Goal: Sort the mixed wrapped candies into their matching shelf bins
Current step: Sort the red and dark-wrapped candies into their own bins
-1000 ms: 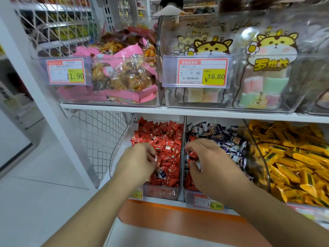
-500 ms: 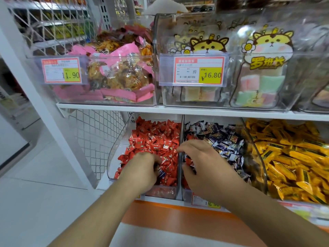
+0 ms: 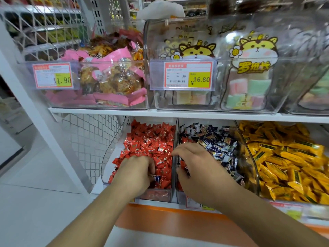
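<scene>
Two clear bins stand side by side on the lower shelf. The left bin is full of red wrapped candies. The right bin holds dark blue and white candies, with some red ones near its front. My left hand is down in the front of the red bin, fingers curled round a dark blue candy. My right hand reaches into the front of the blue bin, fingers curled among the candies; what it grips is hidden.
A bin of yellow wrapped bars stands to the right. The upper shelf carries clear boxes of pink snack packs and marshmallow bags, with price tags. White wire mesh closes the left side.
Both hands have dropped lower toward the front of their bins. My left hand moved from the middle of the red bin to its front and now shows a blue candy at its fingers.
</scene>
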